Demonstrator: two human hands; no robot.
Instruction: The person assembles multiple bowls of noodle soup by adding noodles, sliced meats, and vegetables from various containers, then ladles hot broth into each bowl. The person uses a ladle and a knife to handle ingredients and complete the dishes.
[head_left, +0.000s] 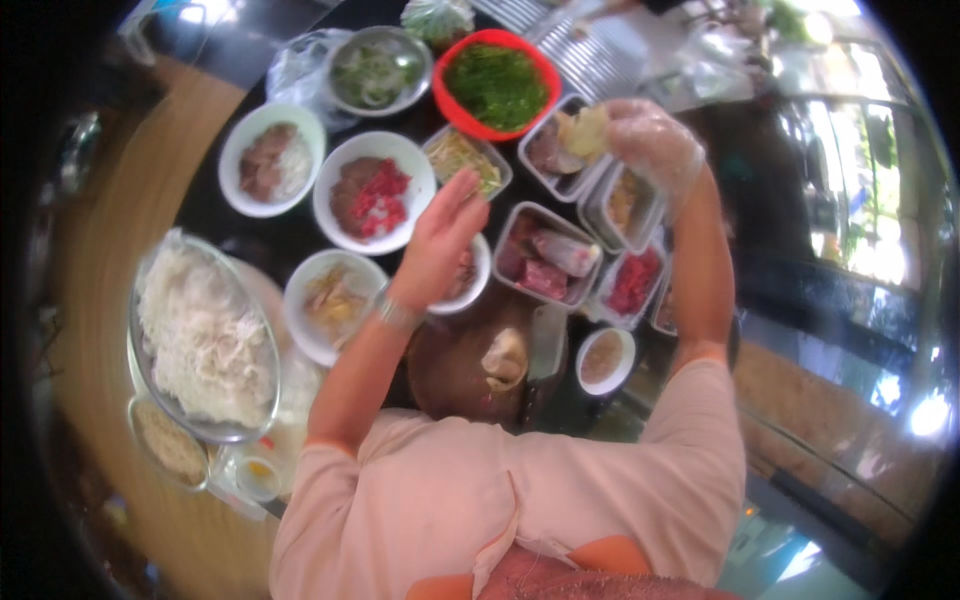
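My right hand (651, 142), in a clear plastic glove, grips a pale yellow piece of food (585, 133) over a rectangular container of meat (551, 154). My left hand (446, 236) is bare, with a metal-banded watch (399, 309) at the wrist. Its fingers are extended and hold nothing that I can see. It hovers between a white bowl of sliced meat and red pieces (375, 193) and a smaller white bowl (480, 264), which it partly hides. Below, a pale chunk of food (505, 358) lies on a round brown cutting board (450, 367) beside a cleaver blade (548, 341).
A large glass bowl of white noodles (206, 337) stands at left, near more white bowls (271, 159). At the back are a red bowl of chopped greens (496, 86) and a metal bowl of sliced vegetables (379, 71). Meat containers (547, 255) crowd the right, above a small sauce bowl (606, 361).
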